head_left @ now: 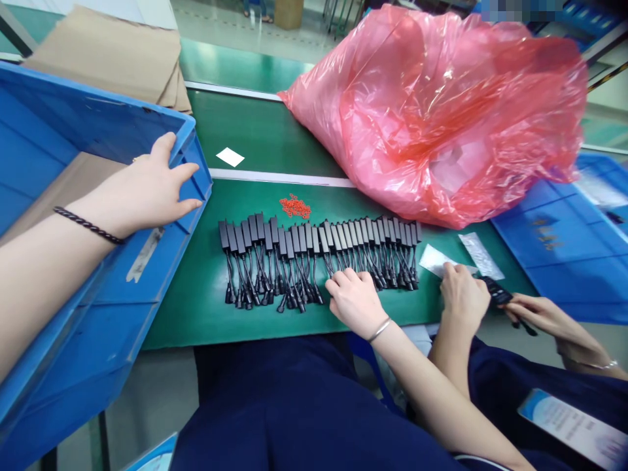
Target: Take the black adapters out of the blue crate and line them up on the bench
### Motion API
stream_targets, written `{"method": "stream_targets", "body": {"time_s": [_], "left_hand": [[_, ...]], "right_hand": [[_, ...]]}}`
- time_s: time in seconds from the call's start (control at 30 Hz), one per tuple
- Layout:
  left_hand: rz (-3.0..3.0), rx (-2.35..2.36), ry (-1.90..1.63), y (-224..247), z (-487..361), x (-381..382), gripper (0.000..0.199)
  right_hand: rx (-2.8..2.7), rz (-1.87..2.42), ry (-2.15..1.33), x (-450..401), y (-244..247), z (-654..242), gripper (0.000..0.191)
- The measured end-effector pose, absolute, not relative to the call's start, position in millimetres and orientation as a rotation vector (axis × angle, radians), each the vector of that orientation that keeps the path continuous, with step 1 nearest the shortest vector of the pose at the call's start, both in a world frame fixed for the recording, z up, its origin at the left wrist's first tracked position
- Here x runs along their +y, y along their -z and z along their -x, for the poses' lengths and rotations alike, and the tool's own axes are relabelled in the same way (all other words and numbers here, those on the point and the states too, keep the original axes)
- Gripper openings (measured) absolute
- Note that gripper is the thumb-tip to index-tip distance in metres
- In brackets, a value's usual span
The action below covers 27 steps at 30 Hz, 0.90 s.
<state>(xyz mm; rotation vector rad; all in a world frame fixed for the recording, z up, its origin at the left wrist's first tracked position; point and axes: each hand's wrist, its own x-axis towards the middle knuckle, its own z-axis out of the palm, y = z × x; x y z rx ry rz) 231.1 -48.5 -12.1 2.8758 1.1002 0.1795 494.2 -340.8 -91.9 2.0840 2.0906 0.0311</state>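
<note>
My left hand point(157, 186) is over the near corner of a blue plastic crate point(167, 275), fingers spread and holding nothing. My right hand point(357, 301) rests at the front of a long row of black box-shaped connectors with short cables point(287, 243). Its fingers are curled down among the cable ends, and their tips are hidden, so I cannot make out what they grip. The connectors lie side by side on the green table point(191, 327), with their plugs toward me. Behind the row sits a small pile of orange-red rings point(295, 207).
A large pink plastic bag point(392, 98) bulges over the back right. Brown cardboard sheets point(118, 52) lie behind the crate, and a white paper piece point(230, 157) lies mid-table. On the right, a co-worker's hands point(464, 297) handle a black item beside clear packets point(481, 256) and another blue crate point(564, 242).
</note>
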Motion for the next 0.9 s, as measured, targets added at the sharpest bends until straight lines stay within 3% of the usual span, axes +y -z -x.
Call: {"method": "stream_targets", "body": {"time_s": [0.3, 0.53, 0.9], "left_hand": [[-2.842, 1.099, -0.139, 9.8, -232.0, -50.2, 0.113], [-2.950, 1.239, 0.068, 3.5, -233.5, -55.2, 0.069], [-3.017, 1.237, 0.088, 4.9, -233.3, -53.9, 0.065]], "right_hand": [[2.139, -1.951, -0.024, -332.5, 97.9, -482.4, 0.013], [1.981, -2.057, -0.054, -329.7, 96.2, -474.6, 0.012], [2.002, -2.080, 0.131, -326.2, 89.9, -488.9, 0.012]]}}
